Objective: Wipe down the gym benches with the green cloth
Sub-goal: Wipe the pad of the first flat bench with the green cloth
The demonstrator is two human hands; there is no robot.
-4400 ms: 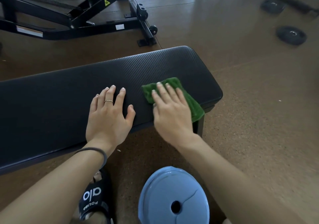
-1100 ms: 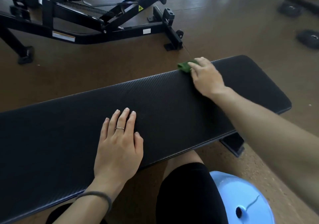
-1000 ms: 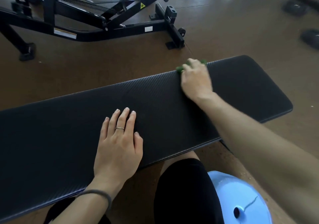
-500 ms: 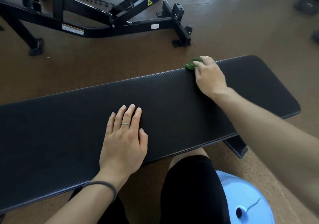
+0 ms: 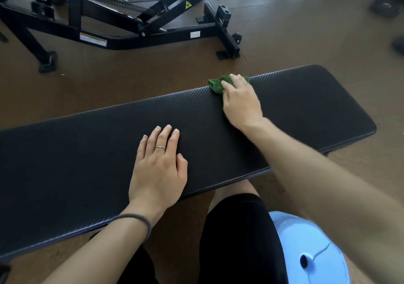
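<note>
The right hand [image 5: 241, 104] presses the bunched green cloth [image 5: 216, 85] onto the far edge of the black bench pad [image 5: 306, 108], fingers curled over it, right of centre. The left hand [image 5: 158, 170] lies flat and open on the near middle of the pad, holding nothing. A blue weight plate [image 5: 310, 251] sits near right on the floor

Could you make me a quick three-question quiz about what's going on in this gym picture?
1. True or false: the left hand lies flat on the bench.
2. Which hand presses the cloth?
A. left
B. right
C. both
3. Fill in: the cloth sits at the bench's ____ edge, far or near.

Key:
1. True
2. B, the right hand
3. far
</note>
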